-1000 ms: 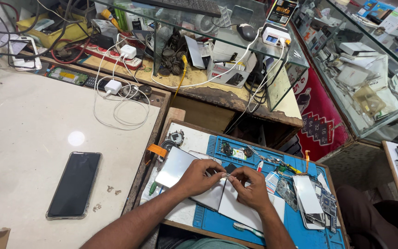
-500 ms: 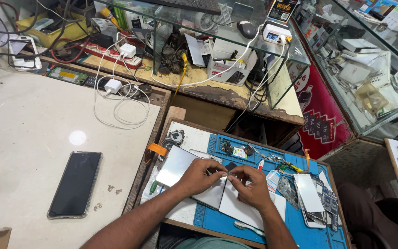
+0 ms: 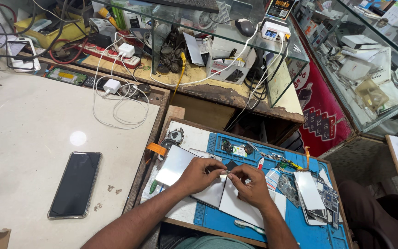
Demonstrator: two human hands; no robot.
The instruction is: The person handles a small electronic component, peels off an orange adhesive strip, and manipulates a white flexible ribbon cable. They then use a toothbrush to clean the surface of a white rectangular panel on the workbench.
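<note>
My left hand [image 3: 199, 175] and my right hand [image 3: 251, 184] meet over a blue work mat [image 3: 318, 230] on a small wooden bench. Between their fingertips they pinch a small thin metal part [image 3: 225, 172]; it is too small to tell what it is. Under the hands lie pale flat panels [image 3: 173, 165], one grey and tilted to the left, others white below the right hand. A dark small square piece [image 3: 231, 164] lies just beyond the fingers.
A black phone [image 3: 75, 184] lies face up on the white counter to the left, near white chargers and cables [image 3: 116, 99]. Circuit boards, tools and a phone frame [image 3: 312, 196] crowd the mat's right side. A glass shelf and display case stand behind and right.
Both hands stay at the same spot on the mat, with only small finger movements around the tiny part. The view has shifted slightly.
</note>
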